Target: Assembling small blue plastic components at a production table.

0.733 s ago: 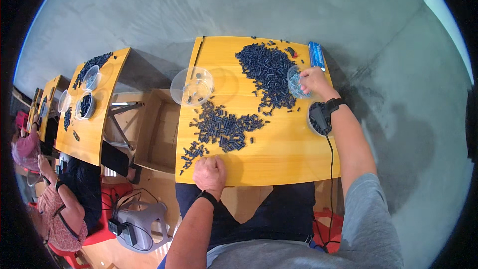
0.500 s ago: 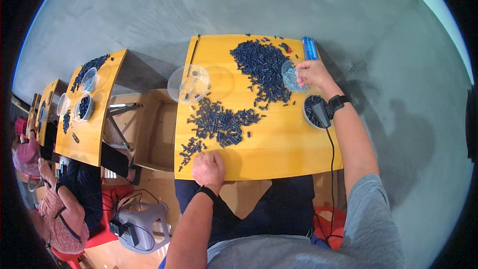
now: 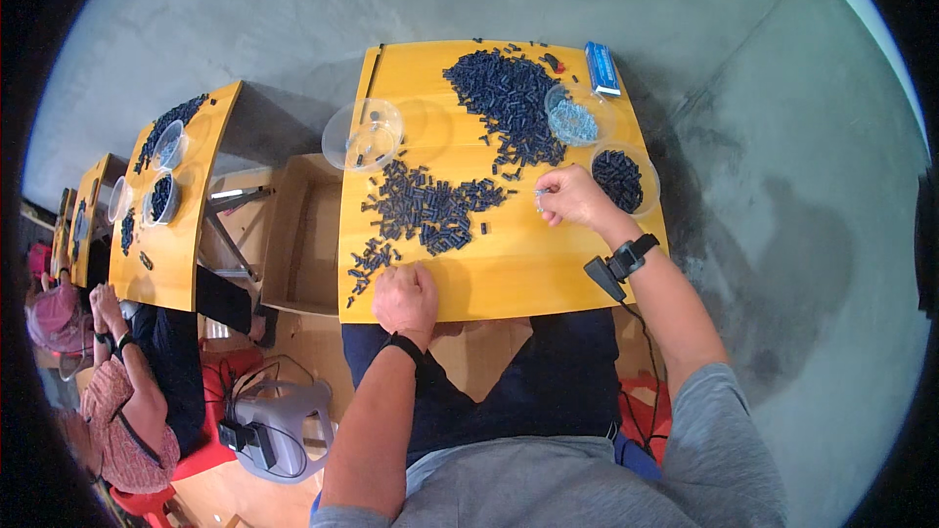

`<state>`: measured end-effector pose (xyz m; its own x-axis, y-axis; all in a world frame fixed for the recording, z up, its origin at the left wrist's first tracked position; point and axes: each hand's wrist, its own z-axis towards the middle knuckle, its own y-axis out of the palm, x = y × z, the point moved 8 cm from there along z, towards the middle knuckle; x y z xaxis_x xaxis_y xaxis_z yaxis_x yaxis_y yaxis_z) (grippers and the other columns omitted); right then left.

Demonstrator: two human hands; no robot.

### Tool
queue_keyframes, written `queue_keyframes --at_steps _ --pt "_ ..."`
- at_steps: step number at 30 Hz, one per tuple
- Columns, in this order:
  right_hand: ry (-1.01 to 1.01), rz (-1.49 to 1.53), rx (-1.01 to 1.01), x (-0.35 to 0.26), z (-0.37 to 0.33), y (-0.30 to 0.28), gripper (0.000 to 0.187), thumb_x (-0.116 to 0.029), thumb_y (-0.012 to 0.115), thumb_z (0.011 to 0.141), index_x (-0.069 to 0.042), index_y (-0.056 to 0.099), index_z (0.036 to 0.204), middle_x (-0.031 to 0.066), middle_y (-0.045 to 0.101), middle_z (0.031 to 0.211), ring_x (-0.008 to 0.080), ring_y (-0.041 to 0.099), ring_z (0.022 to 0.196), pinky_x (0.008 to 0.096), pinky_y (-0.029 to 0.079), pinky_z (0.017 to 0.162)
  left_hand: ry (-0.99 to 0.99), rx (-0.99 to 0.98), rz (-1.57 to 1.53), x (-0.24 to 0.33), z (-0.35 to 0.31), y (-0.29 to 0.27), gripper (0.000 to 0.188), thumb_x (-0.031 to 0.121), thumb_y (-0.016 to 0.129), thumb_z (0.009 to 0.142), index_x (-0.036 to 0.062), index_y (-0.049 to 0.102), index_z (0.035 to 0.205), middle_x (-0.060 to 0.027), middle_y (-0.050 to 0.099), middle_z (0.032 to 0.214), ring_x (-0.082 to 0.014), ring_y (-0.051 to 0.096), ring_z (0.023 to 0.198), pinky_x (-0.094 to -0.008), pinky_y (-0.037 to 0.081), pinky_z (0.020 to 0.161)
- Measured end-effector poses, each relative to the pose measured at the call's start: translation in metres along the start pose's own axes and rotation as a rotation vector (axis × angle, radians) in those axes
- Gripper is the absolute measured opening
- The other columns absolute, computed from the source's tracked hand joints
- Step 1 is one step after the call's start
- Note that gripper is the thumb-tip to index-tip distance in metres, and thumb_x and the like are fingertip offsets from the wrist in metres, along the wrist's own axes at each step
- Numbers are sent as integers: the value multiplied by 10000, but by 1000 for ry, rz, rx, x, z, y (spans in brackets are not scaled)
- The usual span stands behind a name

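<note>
My right hand [image 3: 575, 198] is over the right half of the yellow table, its fingertips pinched on a small light-blue piece. Above it stands a clear round bowl [image 3: 554, 100] holding many small light-blue pieces [image 3: 572, 123]. Beside the right wrist is another clear bowl [image 3: 650, 186] filled with short black cylinders [image 3: 616, 180]. My left hand [image 3: 405, 301] rests closed at the table's near edge, and what its curled fingers hold, if anything, is hidden. Next to it spreads a loose pile of black cylinders [image 3: 430, 210].
A larger heap of black cylinders [image 3: 509, 103] lies at the far side. A clear bowl [image 3: 389, 112] with a few pieces sits at the left edge, and a blue box [image 3: 603, 68] at the far right corner. An open cardboard box [image 3: 298, 274] and a co-worker's table [image 3: 176, 274] are leftward.
My right hand has come out of the light-blue bowl, moving nearer and a little left with a small piece. My left hand stays closed by the near pile. The view has shifted slightly.
</note>
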<state>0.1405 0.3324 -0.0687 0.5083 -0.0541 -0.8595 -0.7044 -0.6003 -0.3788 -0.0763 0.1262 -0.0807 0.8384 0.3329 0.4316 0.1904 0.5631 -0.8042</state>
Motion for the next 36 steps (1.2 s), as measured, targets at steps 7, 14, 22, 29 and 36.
queue_keyframes --at_steps 7,14,22,29,36 --pt "-40 -314 6 3 -2 15 173 -51 615 797 56 621 932 128 635 750 174 638 608 299 515 550 -9 12 -6 -2 0 2 205 165 600 782 65 567 606 -120 576 661 -314 576 668 -421 473 587" --pt "-259 -460 124 -3 -7 11 229 -63 623 770 49 614 970 237 609 943 367 604 884 401 483 774 0 6 4 -1 1 0 200 170 605 778 67 571 610 -118 575 659 -313 576 662 -418 472 579" --pt "-407 -363 308 16 -15 6 155 -15 588 789 41 629 927 183 621 913 304 619 784 372 495 705 -6 21 9 -1 0 1 210 175 614 774 70 559 601 -113 566 653 -312 573 659 -423 467 572" --pt "-564 -423 472 10 -45 7 87 -31 572 795 9 636 839 171 611 846 346 595 789 400 487 698 -15 23 -14 -3 -1 4 222 179 614 780 69 558 595 -112 568 655 -314 574 660 -425 467 571" --pt "-678 -620 351 -30 -91 74 118 -138 642 787 -54 613 865 125 565 772 310 600 667 392 489 579 -28 18 4 -4 -1 4 223 181 609 785 75 561 596 -113 569 654 -313 575 658 -417 471 572"
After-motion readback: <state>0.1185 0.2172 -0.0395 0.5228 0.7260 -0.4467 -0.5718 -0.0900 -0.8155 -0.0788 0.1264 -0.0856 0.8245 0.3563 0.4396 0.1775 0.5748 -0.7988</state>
